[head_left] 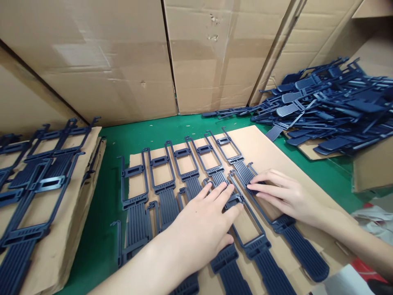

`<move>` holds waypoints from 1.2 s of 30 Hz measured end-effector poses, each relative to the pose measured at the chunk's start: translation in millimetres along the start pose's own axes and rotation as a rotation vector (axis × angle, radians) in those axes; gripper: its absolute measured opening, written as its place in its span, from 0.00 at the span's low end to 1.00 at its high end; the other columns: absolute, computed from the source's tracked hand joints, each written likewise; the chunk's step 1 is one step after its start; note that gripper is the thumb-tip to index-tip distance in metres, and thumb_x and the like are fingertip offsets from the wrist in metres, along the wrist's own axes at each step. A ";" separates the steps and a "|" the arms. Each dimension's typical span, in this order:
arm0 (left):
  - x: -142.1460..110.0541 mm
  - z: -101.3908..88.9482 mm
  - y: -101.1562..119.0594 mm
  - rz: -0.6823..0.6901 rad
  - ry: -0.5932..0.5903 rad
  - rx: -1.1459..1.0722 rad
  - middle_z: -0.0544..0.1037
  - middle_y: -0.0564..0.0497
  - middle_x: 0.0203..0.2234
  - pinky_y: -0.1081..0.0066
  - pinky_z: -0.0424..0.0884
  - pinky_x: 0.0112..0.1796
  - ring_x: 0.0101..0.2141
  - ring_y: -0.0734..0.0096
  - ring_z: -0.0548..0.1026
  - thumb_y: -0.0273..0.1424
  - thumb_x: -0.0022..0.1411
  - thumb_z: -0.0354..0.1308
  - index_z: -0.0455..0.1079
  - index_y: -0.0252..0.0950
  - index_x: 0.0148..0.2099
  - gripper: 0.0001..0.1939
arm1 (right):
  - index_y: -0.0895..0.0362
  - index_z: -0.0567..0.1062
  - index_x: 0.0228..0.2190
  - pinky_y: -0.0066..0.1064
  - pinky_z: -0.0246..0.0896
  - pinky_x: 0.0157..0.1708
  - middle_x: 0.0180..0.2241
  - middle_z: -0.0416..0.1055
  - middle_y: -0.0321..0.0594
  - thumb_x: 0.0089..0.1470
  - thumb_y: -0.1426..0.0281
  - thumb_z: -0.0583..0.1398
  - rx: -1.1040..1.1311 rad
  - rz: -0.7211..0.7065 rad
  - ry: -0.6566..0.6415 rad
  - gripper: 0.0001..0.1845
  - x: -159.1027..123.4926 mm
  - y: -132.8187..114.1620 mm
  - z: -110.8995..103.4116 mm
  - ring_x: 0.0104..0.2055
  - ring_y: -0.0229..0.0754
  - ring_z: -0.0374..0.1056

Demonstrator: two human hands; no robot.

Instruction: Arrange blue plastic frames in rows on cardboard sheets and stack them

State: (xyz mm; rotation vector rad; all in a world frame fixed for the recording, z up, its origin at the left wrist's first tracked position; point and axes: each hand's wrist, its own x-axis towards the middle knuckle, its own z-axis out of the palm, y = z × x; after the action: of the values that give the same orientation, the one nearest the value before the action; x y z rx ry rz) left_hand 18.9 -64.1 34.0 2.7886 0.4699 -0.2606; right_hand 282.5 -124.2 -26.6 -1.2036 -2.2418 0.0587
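My left hand (205, 225) lies spread, palm down, over the middle of a row of dark blue plastic parts, its fingertips near the top of one open-framed part (253, 241). Each part has a rectangular frame with a crossbar and a ribbed, paddle-like tongue. My right hand (282, 194) has its fingertips closed together on the upper frame of the rightmost part, whose ribbed tongue (307, 254) points toward me. A further row lies beyond, with one ribbed part (166, 203) among several. My left hand and forearm hide portions of the nearer row.
The parts lie on a cardboard sheet (258, 141) on a green table (135, 131). At left stands a stack of cardboard sheets (58, 254) carrying similar parts. A loose heap of parts (337, 102) lies at the back right. Large cardboard boxes (215, 61) wall off the back.
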 end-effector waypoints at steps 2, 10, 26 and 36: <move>-0.1 -0.3 0.2 0.000 0.008 0.000 0.49 0.37 0.68 0.50 0.48 0.64 0.67 0.52 0.46 0.39 0.65 0.58 0.58 0.38 0.66 0.31 | 0.55 0.76 0.48 0.34 0.68 0.44 0.43 0.73 0.46 0.61 0.78 0.56 0.019 0.007 -0.019 0.16 1.0 -0.6 -3.0 0.45 0.43 0.69; -1.1 -1.3 0.6 0.008 0.018 -0.011 0.50 0.37 0.68 0.50 0.49 0.64 0.67 0.51 0.47 0.38 0.64 0.60 0.60 0.37 0.65 0.30 | 0.48 0.76 0.42 0.39 0.67 0.48 0.48 0.71 0.40 0.61 0.76 0.55 -0.014 0.084 0.016 0.14 14.9 14.6 -42.3 0.51 0.45 0.68; -21.8 -25.3 4.1 0.044 0.138 0.016 0.52 0.41 0.68 0.51 0.48 0.65 0.67 0.54 0.48 0.37 0.65 0.59 0.57 0.41 0.66 0.30 | 0.51 0.77 0.39 0.37 0.70 0.44 0.42 0.76 0.40 0.63 0.68 0.56 -0.085 0.177 0.005 0.09 -3.6 43.5 -52.6 0.44 0.47 0.73; 66.8 -35.5 10.6 0.148 0.214 0.074 0.50 0.35 0.68 0.48 0.47 0.64 0.67 0.46 0.47 0.54 0.65 0.49 0.56 0.35 0.68 0.38 | 0.59 0.72 0.48 0.44 0.60 0.40 0.51 0.69 0.61 0.55 0.59 0.62 -0.786 0.288 0.180 0.22 35.0 207.5 -91.7 0.50 0.60 0.67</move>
State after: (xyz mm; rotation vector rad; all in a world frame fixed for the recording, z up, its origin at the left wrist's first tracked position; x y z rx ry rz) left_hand 89.1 -42.8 55.1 2.9203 0.3047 0.0557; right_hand 470.2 4.4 2.9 -1.8310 -1.9528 -0.8519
